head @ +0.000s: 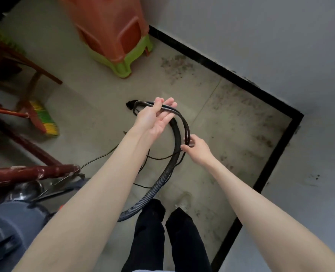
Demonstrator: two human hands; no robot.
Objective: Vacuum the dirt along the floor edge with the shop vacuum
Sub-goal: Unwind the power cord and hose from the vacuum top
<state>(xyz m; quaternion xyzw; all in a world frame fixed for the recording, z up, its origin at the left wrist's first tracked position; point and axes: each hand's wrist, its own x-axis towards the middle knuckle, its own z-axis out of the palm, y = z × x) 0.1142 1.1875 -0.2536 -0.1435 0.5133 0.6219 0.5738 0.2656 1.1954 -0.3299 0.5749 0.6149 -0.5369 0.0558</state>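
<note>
Nearest the camera stand the person's legs (162, 232) in dark trousers on the floor (95, 99); beside them, away from the wall, sits the grey-blue vacuum (7, 230), partly cut off by the frame edge; from it the ribbed hose (162, 179) runs past the legs and curves up in an arc. The right hand (199, 149) pinches the thin black cord (187, 132) where it lies against the hose, thumb and fingers closed on it; the left hand (155, 116), further along the hose near its dark end, is palm up with the thumb pressing loops of cord across half-open fingers; more cord trails loose on the floor under the hose. Beyond the hose, dark dirt (177, 65) is scattered along the black baseboard (221, 71) at the foot of the grey wall (261, 36); across from the hose lies a broom (42, 118) under wooden furniture; furthest off, stacked plastic stools (111, 30), orange over green, stand near the baseboard.
</note>
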